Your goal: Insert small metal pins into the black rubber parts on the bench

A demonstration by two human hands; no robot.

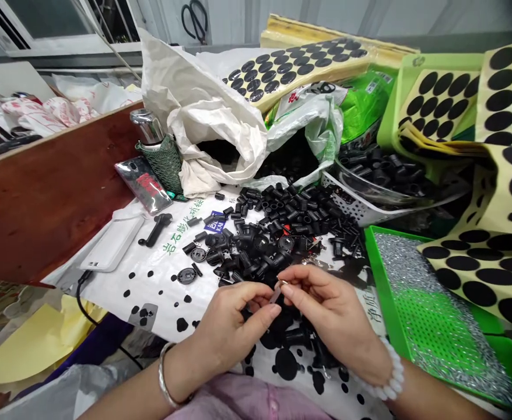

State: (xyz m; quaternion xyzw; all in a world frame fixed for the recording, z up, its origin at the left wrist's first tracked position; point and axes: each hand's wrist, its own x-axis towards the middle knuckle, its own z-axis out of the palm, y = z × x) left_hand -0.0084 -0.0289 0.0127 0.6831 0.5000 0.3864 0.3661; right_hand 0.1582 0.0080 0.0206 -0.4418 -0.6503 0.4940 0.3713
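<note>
A reddish-brown wooden desk (50,192) runs along the left of the view, its edge meeting a white printed woven sack (120,280) that is spread out as a work surface in front of the person. Behind it sits a crumpled white plastic bag (212,116), and sheets of black adhesive dots (439,105) are stacked and draped along the back and right. At the lower right, a green tray (385,291) holds a layer of small silvery metal pieces. A clear bowl (370,175) of black plastic parts rests in a white perforated basket (347,204). A loose heap of black plastic parts (273,233) covers the middle of the sack, just beyond the hands, and more lie beneath them. A bottle in a green mesh sleeve (160,160) stands beside a phone (143,184) in a clear case. The left hand (234,329) and right hand (330,315) are together, their fingertips meeting over the sack and pinching a small metal piece (280,284), with a thin grey sliver just below it. A silver bangle (165,379) circles the left wrist, and a white beaded bracelet (389,373) circles the right.
</note>
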